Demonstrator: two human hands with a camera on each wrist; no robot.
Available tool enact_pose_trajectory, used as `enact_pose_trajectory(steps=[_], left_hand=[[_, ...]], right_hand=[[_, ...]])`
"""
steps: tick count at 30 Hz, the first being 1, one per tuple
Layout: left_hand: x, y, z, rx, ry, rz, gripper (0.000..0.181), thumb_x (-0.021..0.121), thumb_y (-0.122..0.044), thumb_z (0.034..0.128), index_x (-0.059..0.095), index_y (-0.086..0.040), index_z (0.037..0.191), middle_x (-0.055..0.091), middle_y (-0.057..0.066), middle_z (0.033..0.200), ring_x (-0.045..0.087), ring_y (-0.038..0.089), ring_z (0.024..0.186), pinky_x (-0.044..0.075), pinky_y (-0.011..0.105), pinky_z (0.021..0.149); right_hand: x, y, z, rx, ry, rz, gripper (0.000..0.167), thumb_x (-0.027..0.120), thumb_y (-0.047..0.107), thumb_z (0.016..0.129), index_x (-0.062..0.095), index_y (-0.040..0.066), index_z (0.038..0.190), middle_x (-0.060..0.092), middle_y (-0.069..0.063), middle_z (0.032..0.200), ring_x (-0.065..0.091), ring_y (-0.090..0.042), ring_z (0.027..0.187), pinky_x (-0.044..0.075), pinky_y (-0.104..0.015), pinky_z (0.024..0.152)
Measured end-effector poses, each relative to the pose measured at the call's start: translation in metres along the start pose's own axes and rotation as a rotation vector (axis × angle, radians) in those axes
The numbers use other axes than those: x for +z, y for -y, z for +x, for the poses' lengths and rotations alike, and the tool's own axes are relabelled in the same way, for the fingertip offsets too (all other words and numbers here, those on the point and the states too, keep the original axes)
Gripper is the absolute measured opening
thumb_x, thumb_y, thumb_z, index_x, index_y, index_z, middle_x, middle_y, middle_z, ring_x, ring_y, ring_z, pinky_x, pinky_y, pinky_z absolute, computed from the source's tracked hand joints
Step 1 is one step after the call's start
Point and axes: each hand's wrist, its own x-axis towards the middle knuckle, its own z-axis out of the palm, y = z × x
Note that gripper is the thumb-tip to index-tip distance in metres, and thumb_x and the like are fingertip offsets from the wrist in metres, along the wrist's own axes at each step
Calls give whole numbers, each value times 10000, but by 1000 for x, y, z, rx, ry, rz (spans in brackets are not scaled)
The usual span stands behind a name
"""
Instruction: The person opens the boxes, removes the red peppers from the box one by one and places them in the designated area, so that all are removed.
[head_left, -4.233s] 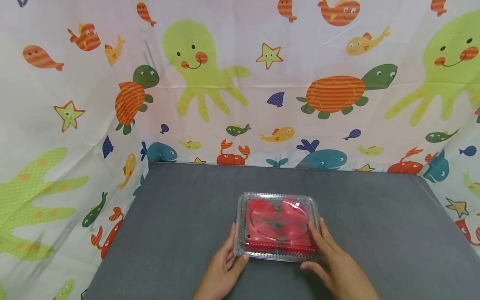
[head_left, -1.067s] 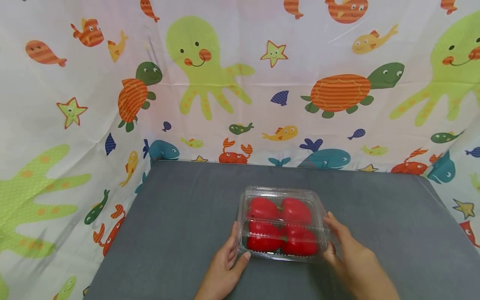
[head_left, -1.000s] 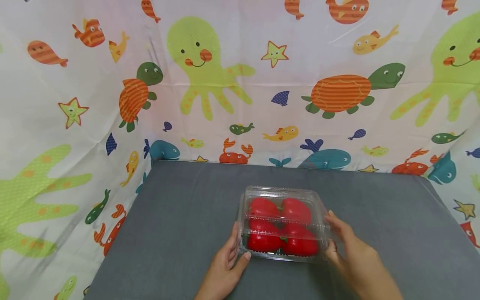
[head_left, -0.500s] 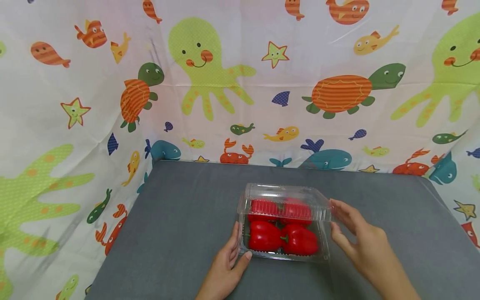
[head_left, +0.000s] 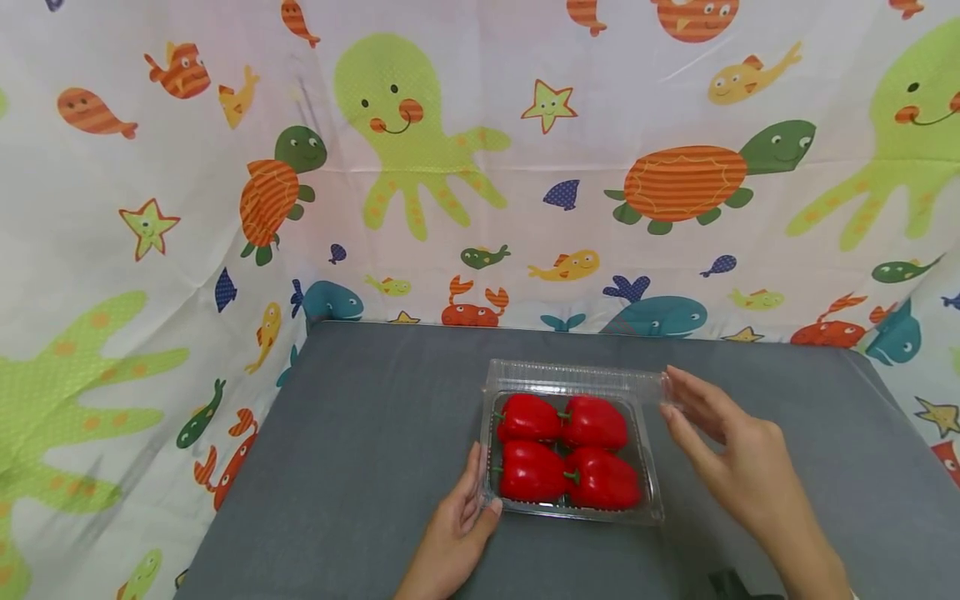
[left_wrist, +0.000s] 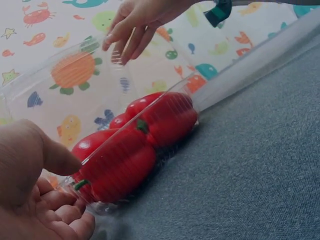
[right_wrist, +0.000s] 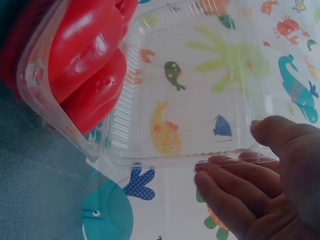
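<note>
A clear plastic clamshell container [head_left: 577, 512] sits on the grey tabletop, holding several red bell peppers [head_left: 531, 471] with green stems, laid in two rows. Its hinged lid [head_left: 577, 377] is swung up and stands roughly upright at the back. My left hand [head_left: 450, 533] holds the container's left front corner, thumb on the rim and fingers along the side, as the left wrist view also shows. At the lid's right edge, my right hand [head_left: 738, 450] pinches the plastic between thumb and fingers; the right wrist view shows the thumb [right_wrist: 280, 135] on the lid's edge.
The grey cloth-covered table [head_left: 375, 433] surrounds the container. Behind it and at the sides hangs a white curtain [head_left: 465, 208] printed with sea animals. A dark strap-like piece [left_wrist: 218, 12] is by the right wrist.
The lid has gone from closed over the peppers to raised at the back, uncovering them. My right hand has moved up and away with it, while the left hand stays at the corner.
</note>
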Motion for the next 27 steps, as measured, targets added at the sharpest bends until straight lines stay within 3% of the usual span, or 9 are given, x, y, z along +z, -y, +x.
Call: enact_pose_trajectory(steps=[6, 13, 22, 24, 27], left_hand=[[2, 0, 2, 18, -21, 1, 644, 463, -132, 1138, 141, -67, 1692, 188, 78, 1746, 146, 204, 1601, 243, 106, 1155], [3, 0, 4, 9, -50, -19, 626, 435, -84, 1134, 164, -107, 1697, 182, 40, 1752, 157, 203, 1607, 254, 127, 1167], [5, -1, 9, 14, -48, -71, 654, 360, 11, 1102, 128, -103, 1703, 99, 44, 1773, 72, 225, 1619, 221, 89, 1162], [5, 0, 9, 17, -42, -85, 654, 345, 13, 1103, 117, -107, 1704, 84, 51, 1775, 64, 234, 1620, 229, 113, 1171], [6, 1, 10, 26, -34, -107, 644, 322, 9, 1110, 96, -99, 1704, 68, 50, 1775, 61, 232, 1617, 234, 129, 1178]], right_hand=[[2, -8, 15, -9, -52, 29, 510, 801, 197, 964, 655, 132, 1449, 747, -142, 1279, 755, -351, 1031, 408, 6, 838], [10, -18, 33, -24, -83, 45, 435, 755, 148, 995, 680, 112, 1422, 769, -168, 1205, 763, -380, 1002, 413, 12, 818], [22, -32, 48, -2, -29, 77, 386, 663, 219, 1061, 677, 79, 1420, 746, -156, 1280, 762, -355, 1043, 415, -13, 848], [24, -34, 51, 7, -17, 68, 379, 661, 212, 1062, 680, 75, 1416, 747, -163, 1274, 764, -356, 1041, 469, -77, 855], [27, -37, 56, 14, 5, 55, 383, 676, 197, 1053, 679, 61, 1412, 744, -178, 1273, 756, -372, 1065, 553, -270, 864]])
